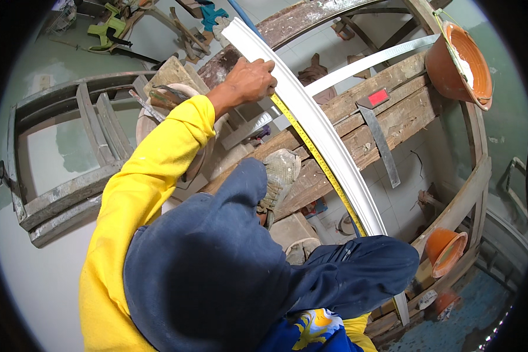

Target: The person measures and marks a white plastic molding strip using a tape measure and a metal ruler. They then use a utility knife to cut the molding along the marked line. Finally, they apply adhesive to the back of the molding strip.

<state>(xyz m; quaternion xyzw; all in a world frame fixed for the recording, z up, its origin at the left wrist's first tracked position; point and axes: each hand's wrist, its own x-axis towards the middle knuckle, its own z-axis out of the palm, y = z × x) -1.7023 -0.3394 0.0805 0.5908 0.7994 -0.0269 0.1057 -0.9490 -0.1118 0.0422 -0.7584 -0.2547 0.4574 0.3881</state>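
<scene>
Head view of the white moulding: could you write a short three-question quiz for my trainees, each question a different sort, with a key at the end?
1. Short answer: what yellow item runs along the edge of the white moulding?
2. True or false: the left hand is at the end of the moulding that lies lower in the picture.
3. Multiple choice: where does the red-and-black tool with the metal blade lie?
A) inside an orange bucket
B) on the wooden planks
C) on top of the moulding

Key: 1. A tape measure. 2. False; it is near the upper end. 3. B.
</scene>
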